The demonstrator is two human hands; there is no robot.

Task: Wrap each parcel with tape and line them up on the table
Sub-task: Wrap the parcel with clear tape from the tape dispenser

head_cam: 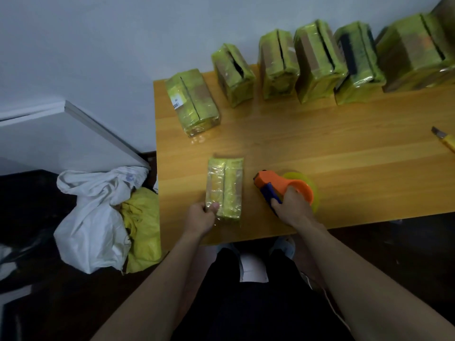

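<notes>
A small flat parcel [225, 190] wrapped in yellow-green tape lies near the front left of the wooden table [320, 153]. My left hand [200, 216] pinches its near left corner, thumb on top. My right hand [290, 207] grips the blue handle of an orange tape dispenser [283, 187] holding a yellow tape roll, resting on the table just right of the parcel. Several taped parcels stand in a row along the back edge by the wall, from a low one [192, 102] at the left to a large one [416, 55] at the right.
A yellow utility knife [444, 141] lies at the table's right edge. On the dark floor left of the table sit a white sack [96, 217] and a yellow bag [142, 230]. A white board [73, 134] leans against the wall.
</notes>
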